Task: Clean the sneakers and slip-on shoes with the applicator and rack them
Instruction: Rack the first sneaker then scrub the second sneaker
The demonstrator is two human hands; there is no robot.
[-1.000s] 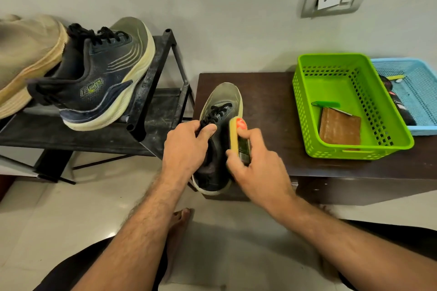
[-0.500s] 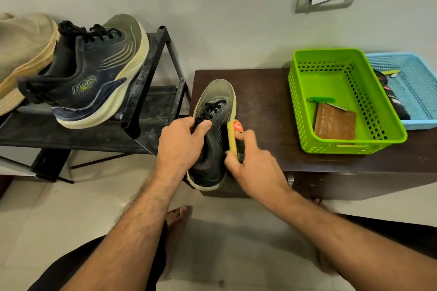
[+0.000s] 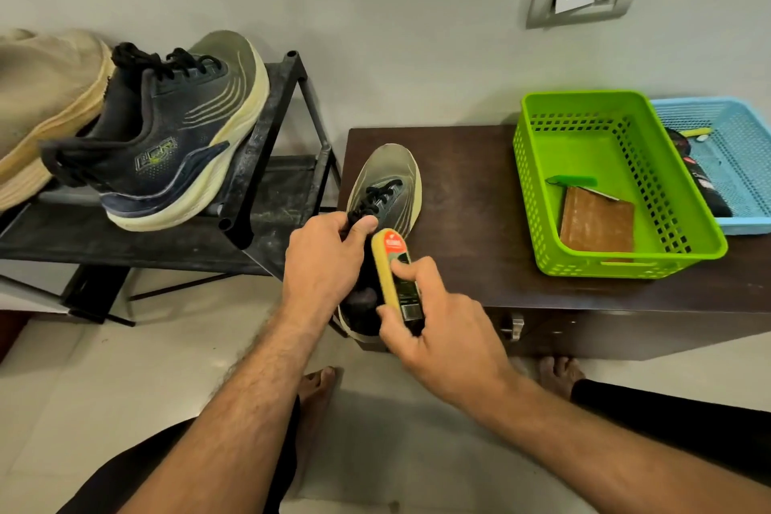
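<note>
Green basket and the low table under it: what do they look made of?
Green basket: apparently moulded plastic, glossy, with uniform colour and punched grid holes. Low table: probably dark wood or wood-look laminate, with a smooth semi-matt top and faint sheen; which of the two is unclear.

Both forearms are bare to the lower edge of the view, with no sleeve, watch or ring showing; dark hair covers them; the left hand (image 3: 323,259) and right hand (image 3: 442,334) wear no gloves; black trousers (image 3: 667,426) cover the legs; the left foot (image 3: 315,392) and right foot (image 3: 557,373) are bare on the floor.
</note>
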